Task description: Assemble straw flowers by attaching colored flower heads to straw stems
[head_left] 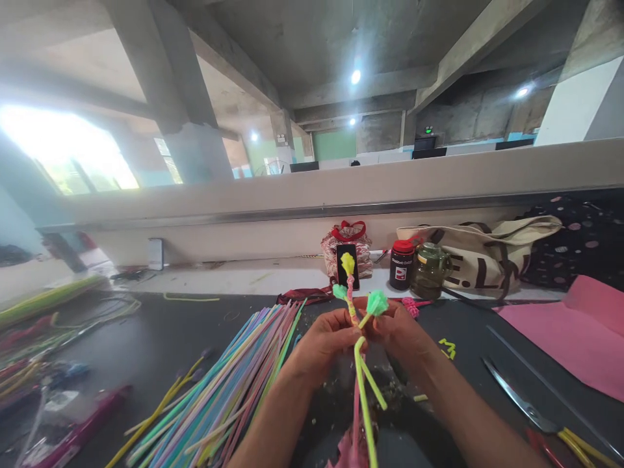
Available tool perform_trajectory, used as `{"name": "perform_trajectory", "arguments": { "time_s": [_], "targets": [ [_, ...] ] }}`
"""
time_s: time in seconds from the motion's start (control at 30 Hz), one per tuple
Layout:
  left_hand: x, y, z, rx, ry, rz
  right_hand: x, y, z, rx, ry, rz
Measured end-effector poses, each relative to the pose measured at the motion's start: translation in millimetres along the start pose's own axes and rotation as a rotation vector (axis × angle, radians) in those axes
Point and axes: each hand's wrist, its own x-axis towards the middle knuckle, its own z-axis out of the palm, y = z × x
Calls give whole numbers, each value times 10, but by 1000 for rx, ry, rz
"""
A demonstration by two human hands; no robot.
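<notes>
My left hand (pixel 322 341) pinches a pipe-cleaner flower stem (pixel 353 312) between thumb and fingers, in front of me above the dark tabletop. The flower has a yellow tip (pixel 348 263), a pink-and-yellow wound section, and green tufts (pixel 377 303) on either side. My right hand (pixel 397 328) is closed around the same flower from the other side, near the larger green tuft; some of its fingertips are hidden. Below my hands hang bent yellow-green pipe cleaners (pixel 362 390) and a pink one (pixel 355 416).
Many pastel pipe cleaners (pixel 229 383) lie left of my arms. Scissors (pixel 529 409) and pink sheets (pixel 560 325) are at right. Behind stand a phone (pixel 354 279), a red-lidded bottle (pixel 401 265), a greenish jug (pixel 429 273) and a canvas bag (pixel 482 250).
</notes>
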Motion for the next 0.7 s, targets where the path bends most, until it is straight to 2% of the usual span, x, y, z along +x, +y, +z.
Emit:
{"name": "perform_trajectory", "arguments": {
  "time_s": [0.1,0.3,0.7],
  "targets": [
    [7,-16,-17,-15,-48,-16,-29,-50,37,-25,2,-31],
    [40,-48,-35,0,-64,-33,-23,-71,69,-39,17,-59],
    [31,-34,10,45,-21,-22,-1,-47,58,-60,18,-80]
  ]
}}
